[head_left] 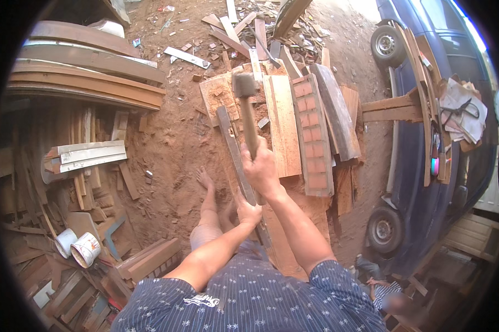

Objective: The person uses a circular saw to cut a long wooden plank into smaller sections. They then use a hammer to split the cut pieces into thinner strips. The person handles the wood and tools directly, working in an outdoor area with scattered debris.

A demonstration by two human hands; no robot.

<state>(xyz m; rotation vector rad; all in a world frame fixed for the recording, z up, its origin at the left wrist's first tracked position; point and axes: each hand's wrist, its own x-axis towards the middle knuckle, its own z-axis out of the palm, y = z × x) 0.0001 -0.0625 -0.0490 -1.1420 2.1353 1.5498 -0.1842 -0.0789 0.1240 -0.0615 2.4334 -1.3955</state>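
Note:
My right hand [260, 170] is wrapped round the wooden handle of a hammer [248, 113], whose blocky grey head points away from me. Below it, my left hand [249, 212] closes round a long, narrow grey-brown wooden bar [234, 149]. This bar slants away from me, past the left side of the hammer, over a low stack of timber. Part of the left hand's fingers is hidden by the bar. Just right of the hammer lies a pale board [281, 124] scattered with chips. Wood chips [223, 105] cover the far left end of the stack.
To the right lie a slotted frame with reddish blocks [310, 133] and a dark beam [335, 113]. A blue vehicle [426, 221] stands beyond, papers on a plank beside it. Stacked boards [89, 72] and two white buckets [86, 249] are left. Another person [385, 290] sits lower right.

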